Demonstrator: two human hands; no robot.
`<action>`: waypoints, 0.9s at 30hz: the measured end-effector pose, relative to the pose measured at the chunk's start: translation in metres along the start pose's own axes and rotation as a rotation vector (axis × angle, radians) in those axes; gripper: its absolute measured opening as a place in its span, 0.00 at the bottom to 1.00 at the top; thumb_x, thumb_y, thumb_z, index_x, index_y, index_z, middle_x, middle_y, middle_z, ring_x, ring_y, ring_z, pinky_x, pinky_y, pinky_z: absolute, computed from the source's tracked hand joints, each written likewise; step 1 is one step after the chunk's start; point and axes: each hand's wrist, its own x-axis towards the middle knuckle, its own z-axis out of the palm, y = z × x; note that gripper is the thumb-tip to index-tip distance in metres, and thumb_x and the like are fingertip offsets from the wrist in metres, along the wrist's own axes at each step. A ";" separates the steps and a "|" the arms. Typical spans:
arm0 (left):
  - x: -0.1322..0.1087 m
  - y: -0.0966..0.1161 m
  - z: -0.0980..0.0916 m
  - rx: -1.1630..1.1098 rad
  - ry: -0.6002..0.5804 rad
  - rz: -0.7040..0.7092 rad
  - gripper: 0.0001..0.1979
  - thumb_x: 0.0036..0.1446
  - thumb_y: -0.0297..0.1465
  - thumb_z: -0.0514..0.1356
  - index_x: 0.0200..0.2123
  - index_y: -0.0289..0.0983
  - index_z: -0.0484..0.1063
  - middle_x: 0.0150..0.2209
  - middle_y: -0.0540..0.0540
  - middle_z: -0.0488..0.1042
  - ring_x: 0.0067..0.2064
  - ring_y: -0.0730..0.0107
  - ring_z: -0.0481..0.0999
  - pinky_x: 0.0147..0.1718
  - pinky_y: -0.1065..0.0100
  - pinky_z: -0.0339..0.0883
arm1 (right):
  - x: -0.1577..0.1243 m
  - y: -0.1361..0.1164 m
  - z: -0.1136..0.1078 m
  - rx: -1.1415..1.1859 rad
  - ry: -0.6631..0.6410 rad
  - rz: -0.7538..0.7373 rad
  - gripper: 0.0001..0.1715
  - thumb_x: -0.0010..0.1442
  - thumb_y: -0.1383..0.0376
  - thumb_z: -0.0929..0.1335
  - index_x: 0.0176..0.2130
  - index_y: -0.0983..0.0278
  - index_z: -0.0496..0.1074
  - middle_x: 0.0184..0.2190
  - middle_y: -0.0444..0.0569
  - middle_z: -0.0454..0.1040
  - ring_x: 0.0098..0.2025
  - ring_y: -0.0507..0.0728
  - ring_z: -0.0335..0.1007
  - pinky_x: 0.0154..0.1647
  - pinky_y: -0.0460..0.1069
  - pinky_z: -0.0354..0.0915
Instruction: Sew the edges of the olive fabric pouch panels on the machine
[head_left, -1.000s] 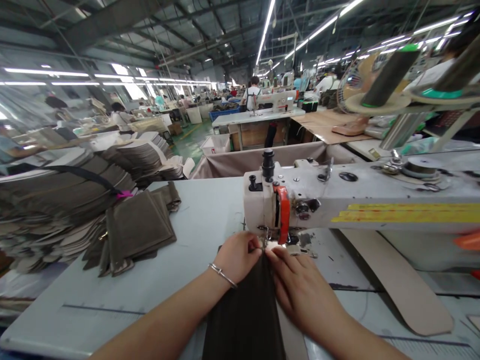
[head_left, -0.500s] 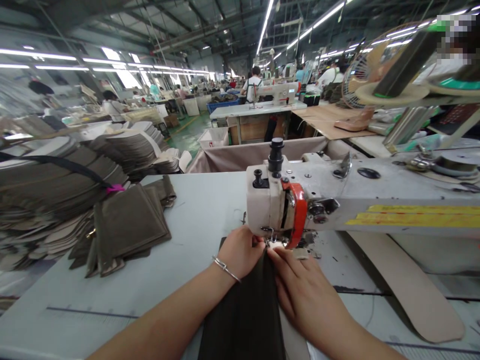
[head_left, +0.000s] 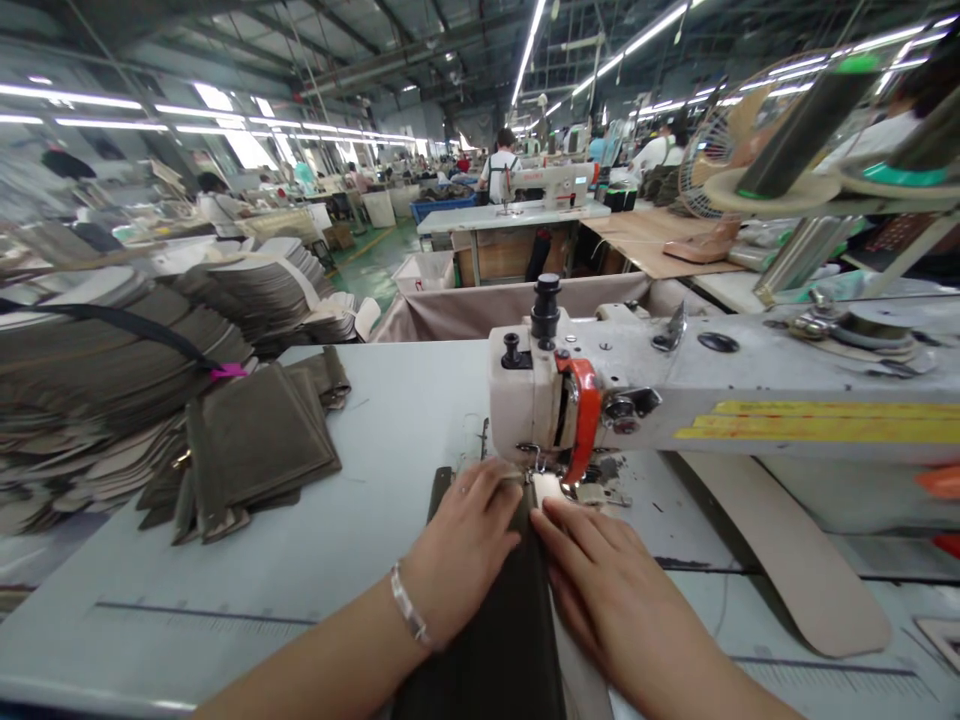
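Observation:
A long dark brown fabric strip (head_left: 487, 660) lies lengthwise on the table, its far part beside the needle area of a sewing machine (head_left: 517, 400). Across the strip rests my left hand (head_left: 469, 550), fingers stretched out and thumb apart, just in front of the machine head; a silver bracelet (head_left: 407, 605) circles that wrist. My right hand (head_left: 615, 590) lies with extended fingers along the strip's right edge, over a paler layer (head_left: 581, 670). Its fingertips are close to the lit presser foot area (head_left: 547, 488). The needle tip cannot be made out.
Stacked brown pieces (head_left: 262, 435) lie on the table's left, beside tall piles of cut panels (head_left: 112, 350). A beige rounded panel (head_left: 817, 570) sits under the machine arm. Thread cones (head_left: 810, 130) stand at the right. A fabric-lined bin (head_left: 450, 315) is behind the table. People work farther back.
My left hand has loosened from a pinch near the needle and now spreads over the strip, slightly lower. My right hand stays about where it was. The view has shifted a little.

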 end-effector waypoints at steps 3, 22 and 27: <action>-0.049 0.012 -0.001 0.073 -0.007 0.331 0.19 0.62 0.35 0.58 0.54 0.35 0.66 0.58 0.42 0.67 0.61 0.57 0.62 0.59 0.55 0.61 | -0.011 -0.004 0.000 -0.015 0.018 -0.020 0.29 0.62 0.70 0.62 0.62 0.64 0.59 0.59 0.53 0.61 0.58 0.62 0.55 0.56 0.59 0.60; -0.083 0.044 -0.007 -0.097 -0.137 0.354 0.12 0.60 0.26 0.55 0.47 0.34 0.71 0.36 0.43 0.71 0.38 0.64 0.69 0.40 0.61 0.69 | -0.010 -0.008 -0.009 0.072 0.007 0.001 0.24 0.65 0.67 0.61 0.60 0.65 0.62 0.56 0.55 0.64 0.57 0.62 0.58 0.56 0.60 0.58; -0.027 0.021 -0.010 -0.013 -0.015 0.140 0.13 0.63 0.27 0.51 0.48 0.34 0.70 0.50 0.41 0.70 0.54 0.58 0.66 0.56 0.54 0.61 | -0.011 -0.009 -0.009 0.058 0.023 -0.002 0.25 0.64 0.68 0.62 0.59 0.64 0.62 0.56 0.55 0.64 0.57 0.63 0.59 0.55 0.60 0.60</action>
